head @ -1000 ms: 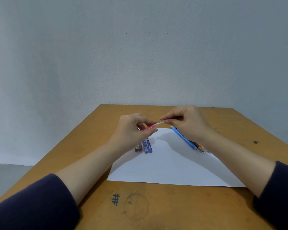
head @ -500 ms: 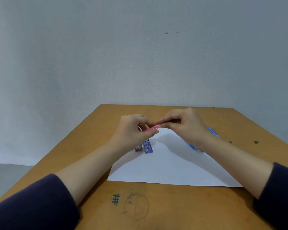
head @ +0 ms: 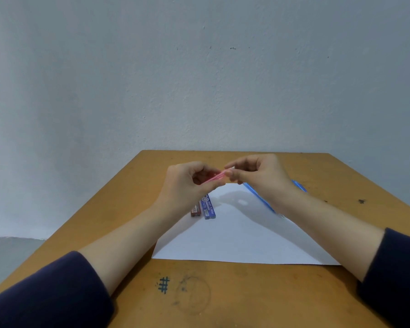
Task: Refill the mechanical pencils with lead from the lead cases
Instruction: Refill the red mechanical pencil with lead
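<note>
Fingers, left hand [head: 187, 183]: the thumb and curled fingers [head: 202, 167] are clamped on a pink mechanical pencil [head: 214, 177], which they hold above the tabletop.
Fingers, right hand [head: 264, 178]: the thumb and forefinger tips [head: 230, 172] are pressed together in a pinch at the pencil's right end. A small whitish bit shows at the pinch, too small to identify.
Pink mechanical pencil: spans the gap between the two hands, tilted up slightly toward the right and over the far edge of the paper. It is blurred, so its details cannot be made out.
Blue lead case [head: 209, 208]: lies flat on the paper just below the left hand, its printing reading "PENCIL LEAD".
Red lead case [head: 195, 211]: lies alongside the blue one on its left, touching or nearly touching it, at the paper's left edge.
Blue mechanical pencil [head: 256, 195]: lies slantwise on the paper, mostly hidden by the right hand and wrist.
Sheet of white paper [head: 242, 235]: lies flat on the tabletop beneath both hands.
Tabletop [head: 128, 221]: brown wood with a dark hash mark [head: 163, 284] drawn near the front edge and a faint circle beside it.
Sleeves [head: 52, 294]: dark, pushed up the forearms.
Wall [head: 199, 79]: pale grey, behind the tabletop.
</note>
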